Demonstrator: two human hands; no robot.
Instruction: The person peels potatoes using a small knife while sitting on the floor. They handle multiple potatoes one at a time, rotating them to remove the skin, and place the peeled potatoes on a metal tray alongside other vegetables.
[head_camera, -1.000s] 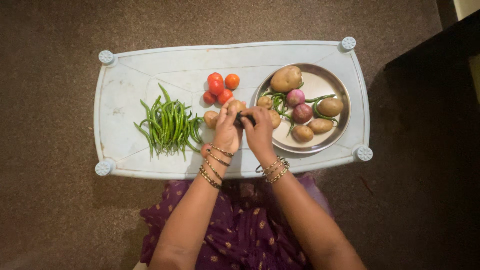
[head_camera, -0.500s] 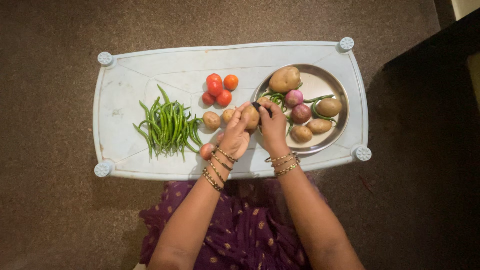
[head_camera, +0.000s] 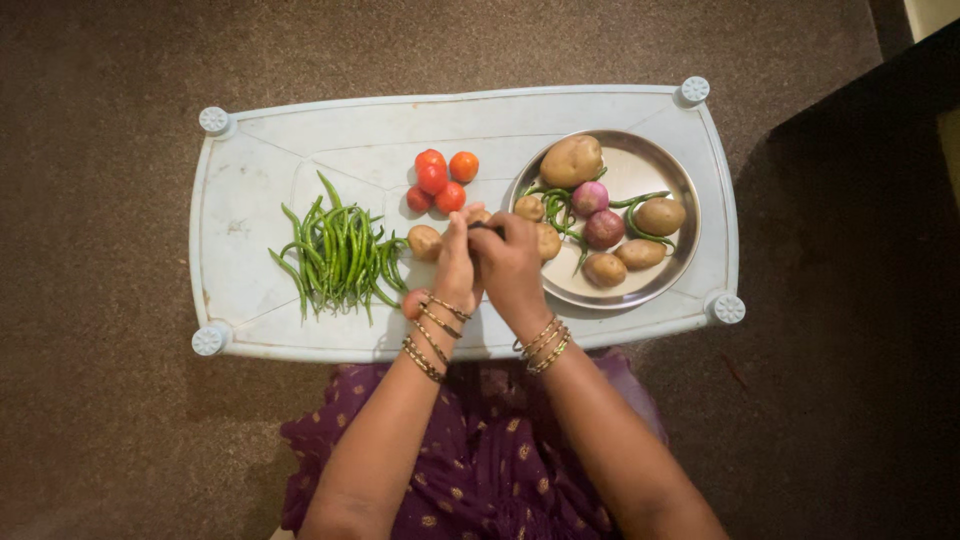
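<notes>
- Your left hand (head_camera: 455, 268) is closed round a small potato (head_camera: 478, 216), mostly hidden between your two hands, with only its top showing beyond the fingertips.
- Your right hand (head_camera: 510, 265) pinches a dark peeler (head_camera: 487, 226) against the potato.
- Judge the potato firm, rounded and light; peeled patches may turn slippery, so cup it across its middle.

Pale blue table (head_camera: 300, 130) sitting under my hands; green chillies (head_camera: 338, 252) to their left, red-orange tomatoes (head_camera: 440, 178) ahead, silver plate (head_camera: 672, 262) w/ brown potatoes (head_camera: 571, 160) to their right.
</notes>
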